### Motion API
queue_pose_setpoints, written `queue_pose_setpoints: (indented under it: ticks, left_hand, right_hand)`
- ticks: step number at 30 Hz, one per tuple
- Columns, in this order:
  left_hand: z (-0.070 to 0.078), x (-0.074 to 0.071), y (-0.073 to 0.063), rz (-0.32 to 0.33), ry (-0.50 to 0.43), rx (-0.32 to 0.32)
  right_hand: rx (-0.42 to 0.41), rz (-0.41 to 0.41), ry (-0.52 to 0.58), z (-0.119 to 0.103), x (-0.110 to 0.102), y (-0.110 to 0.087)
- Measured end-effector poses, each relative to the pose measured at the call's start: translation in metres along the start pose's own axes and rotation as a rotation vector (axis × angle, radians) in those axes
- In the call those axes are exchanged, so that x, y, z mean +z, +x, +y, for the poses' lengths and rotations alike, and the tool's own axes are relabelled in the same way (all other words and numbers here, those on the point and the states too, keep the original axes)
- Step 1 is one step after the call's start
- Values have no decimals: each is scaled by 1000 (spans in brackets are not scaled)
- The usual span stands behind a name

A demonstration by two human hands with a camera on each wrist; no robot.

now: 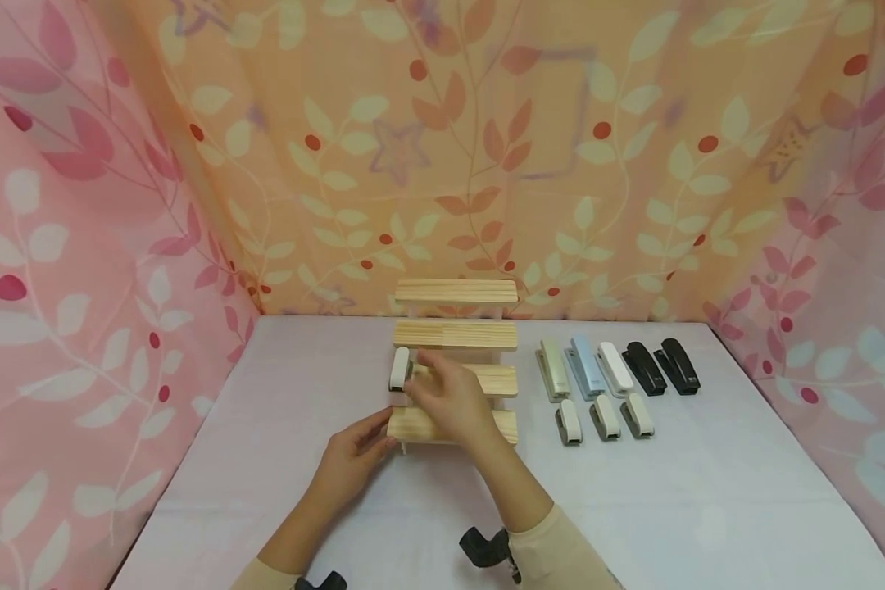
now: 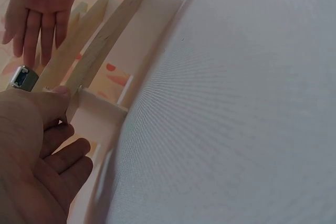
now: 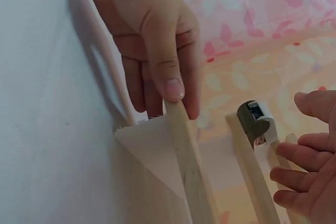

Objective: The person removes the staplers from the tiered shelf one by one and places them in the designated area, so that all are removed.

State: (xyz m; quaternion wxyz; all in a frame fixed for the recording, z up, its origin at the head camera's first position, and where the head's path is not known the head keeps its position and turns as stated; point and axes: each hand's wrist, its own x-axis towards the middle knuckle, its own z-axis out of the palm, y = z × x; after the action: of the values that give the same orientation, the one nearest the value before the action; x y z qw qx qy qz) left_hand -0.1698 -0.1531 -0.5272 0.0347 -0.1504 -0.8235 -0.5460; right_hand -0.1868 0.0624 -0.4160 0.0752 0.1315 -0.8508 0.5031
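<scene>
A four-step rack of pale wooden boards (image 1: 453, 334) with white side supports stands mid-table. My left hand (image 1: 347, 460) pinches the left end of its lowest board (image 1: 415, 424); in the right wrist view the thumb lies on the board's end. On the left end of the second board up sits a small white stapler (image 1: 400, 369) with a grey-green underside. Just right of that stapler is my right hand (image 1: 453, 401), over the rack, fingers extended and nothing gripped. In the right wrist view its fingertips (image 3: 283, 150) are close beside the stapler (image 3: 254, 119).
Right of the rack, a back row of longer staplers holds a pale green one (image 1: 553, 370), a light blue one (image 1: 586, 366), a white one (image 1: 615, 369) and two black ones (image 1: 645, 368). Three small white staplers (image 1: 605, 418) lie before them. Patterned curtains (image 1: 487, 164) enclose the table.
</scene>
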Motion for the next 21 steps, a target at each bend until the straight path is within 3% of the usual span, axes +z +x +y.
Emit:
queue_pose_setpoints:
  ticks: [11,21]
  left_hand:
    - [-2,-1,-1,-3,1,19]
    - [0,-1,0,4,13,19]
  right_hand:
    - [-49,15,-137,16,17,-2]
    - [-52,68,-227,17,32,9]
